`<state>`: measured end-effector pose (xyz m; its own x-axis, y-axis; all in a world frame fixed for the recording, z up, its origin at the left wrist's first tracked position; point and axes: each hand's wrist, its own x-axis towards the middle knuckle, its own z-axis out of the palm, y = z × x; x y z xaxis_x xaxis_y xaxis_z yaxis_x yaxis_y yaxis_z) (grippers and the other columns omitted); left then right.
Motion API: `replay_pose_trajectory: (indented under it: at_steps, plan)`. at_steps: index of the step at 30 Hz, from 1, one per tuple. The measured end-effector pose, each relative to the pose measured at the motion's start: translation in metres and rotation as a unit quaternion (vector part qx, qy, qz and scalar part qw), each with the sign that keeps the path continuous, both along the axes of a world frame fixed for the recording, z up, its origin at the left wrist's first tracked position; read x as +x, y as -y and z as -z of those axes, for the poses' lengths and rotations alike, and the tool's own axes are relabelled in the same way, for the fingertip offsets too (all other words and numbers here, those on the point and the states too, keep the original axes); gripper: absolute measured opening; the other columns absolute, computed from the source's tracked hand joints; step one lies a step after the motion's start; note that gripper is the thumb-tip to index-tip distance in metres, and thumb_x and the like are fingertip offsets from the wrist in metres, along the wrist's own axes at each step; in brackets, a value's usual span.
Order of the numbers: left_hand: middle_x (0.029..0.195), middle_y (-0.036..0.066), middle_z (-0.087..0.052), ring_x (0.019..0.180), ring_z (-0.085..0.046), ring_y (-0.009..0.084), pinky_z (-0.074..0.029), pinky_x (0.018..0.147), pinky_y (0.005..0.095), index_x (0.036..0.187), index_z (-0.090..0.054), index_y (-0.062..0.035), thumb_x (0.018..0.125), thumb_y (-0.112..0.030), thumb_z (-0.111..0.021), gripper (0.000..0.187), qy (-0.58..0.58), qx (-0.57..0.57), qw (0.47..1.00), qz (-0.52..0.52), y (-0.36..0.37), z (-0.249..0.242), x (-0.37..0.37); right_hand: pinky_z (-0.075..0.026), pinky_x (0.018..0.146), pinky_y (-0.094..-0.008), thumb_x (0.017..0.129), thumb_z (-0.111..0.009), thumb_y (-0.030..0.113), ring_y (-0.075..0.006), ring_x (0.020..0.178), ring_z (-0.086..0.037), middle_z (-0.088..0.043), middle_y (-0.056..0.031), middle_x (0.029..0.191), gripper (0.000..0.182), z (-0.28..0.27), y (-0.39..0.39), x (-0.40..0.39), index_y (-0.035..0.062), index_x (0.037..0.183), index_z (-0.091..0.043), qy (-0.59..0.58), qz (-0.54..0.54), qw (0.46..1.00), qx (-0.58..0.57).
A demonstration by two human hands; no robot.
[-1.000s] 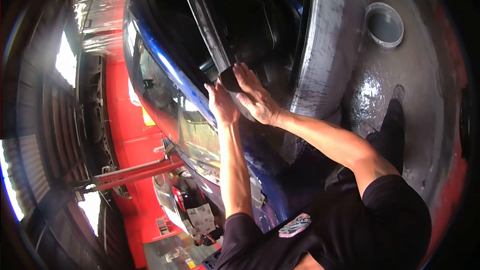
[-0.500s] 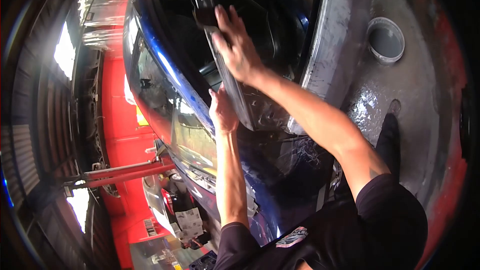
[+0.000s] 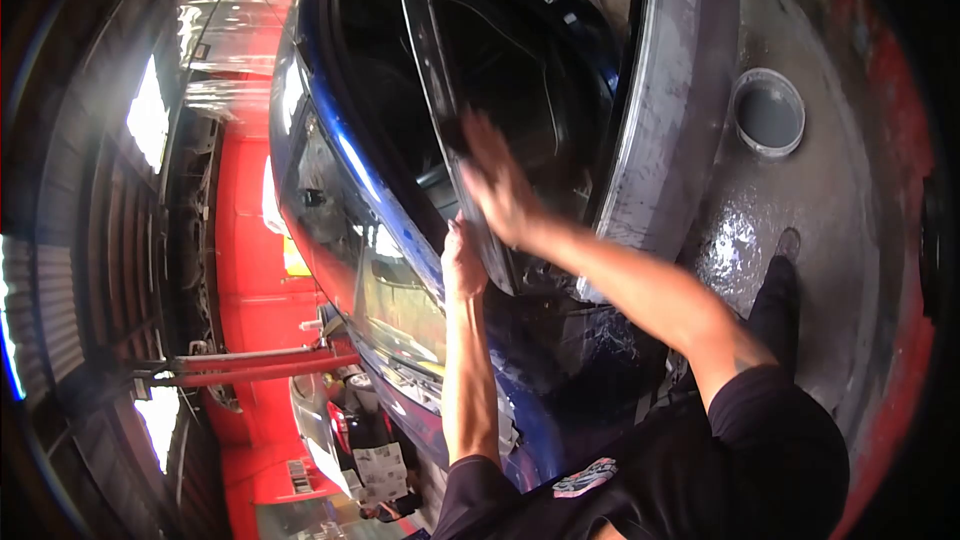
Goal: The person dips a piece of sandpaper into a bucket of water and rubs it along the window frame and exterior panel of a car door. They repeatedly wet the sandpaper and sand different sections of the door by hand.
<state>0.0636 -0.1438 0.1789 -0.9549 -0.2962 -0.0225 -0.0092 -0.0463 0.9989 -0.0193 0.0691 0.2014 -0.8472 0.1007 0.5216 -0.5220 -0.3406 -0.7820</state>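
Observation:
A dark window frame (image 3: 428, 50) of a car door runs down the middle of the head view, with dull, scuffed patches near its lower end. My right hand (image 3: 503, 192) lies along it, smeared by motion, fingers stretched upward. Under those fingers a dark piece of sandpaper (image 3: 452, 133) is pressed against the frame, mostly covered. Lower down, my left hand (image 3: 463, 262) grips the frame's left edge, thumb up. The blue car door (image 3: 580, 365) below carries whitish smears.
To the right is a sanded grey body panel (image 3: 680, 120). A bucket (image 3: 769, 112) of grey liquid stands on the wet floor (image 3: 735, 240). Left are the car's windshield (image 3: 385, 270), a red wall (image 3: 255, 260) and a red lift arm (image 3: 260, 365). Another vehicle (image 3: 335, 430) stands at lower left.
My right hand has slid down the frame with the sandpaper, closer to my left hand. My left hand still holds the frame. The whole view has shifted slightly.

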Motion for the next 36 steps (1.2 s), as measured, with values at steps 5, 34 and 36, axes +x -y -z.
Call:
replay_pose_trajectory:
  at_steps: [5,34,36]
  plan:
    - [0.148,0.012,-0.063,0.138,-0.059,0.0257,-0.044,0.120,0.0414,0.155,-0.050,0.0015,0.107,-0.044,-0.066,0.068,-0.008,0.032,0.988,0.148,-0.011,-0.014,0.000,-0.016,0.131,-0.0620,0.114,-0.047,0.029,-0.0467,0.164,-0.016,-0.020,-0.0276,0.176,0.070,0.017,0.007,-0.002,-0.0049,0.169,-0.021,-0.033,0.018,0.995,0.091]
    - [0.144,0.014,-0.066,0.131,-0.066,0.0311,-0.056,0.109,0.0471,0.150,-0.056,-0.0067,0.113,-0.041,-0.054,0.050,0.019,0.079,0.977,0.199,-0.039,-0.036,0.000,-0.023,0.127,-0.0661,0.112,-0.050,0.027,-0.0544,0.158,-0.026,-0.031,-0.0323,0.170,0.058,-0.026,-0.015,-0.049,-0.0024,0.161,-0.042,-0.028,0.060,0.997,-0.043]
    - [0.144,0.013,-0.066,0.133,-0.064,0.0296,-0.052,0.114,0.0459,0.149,-0.057,-0.0066,0.114,-0.040,-0.053,0.049,-0.002,0.063,0.982,0.180,-0.047,-0.037,-0.001,-0.018,0.129,-0.0665,0.112,-0.048,0.019,-0.0465,0.164,-0.020,-0.024,-0.0323,0.173,0.061,0.034,0.019,0.041,-0.0061,0.165,-0.033,-0.039,0.032,0.994,0.095]
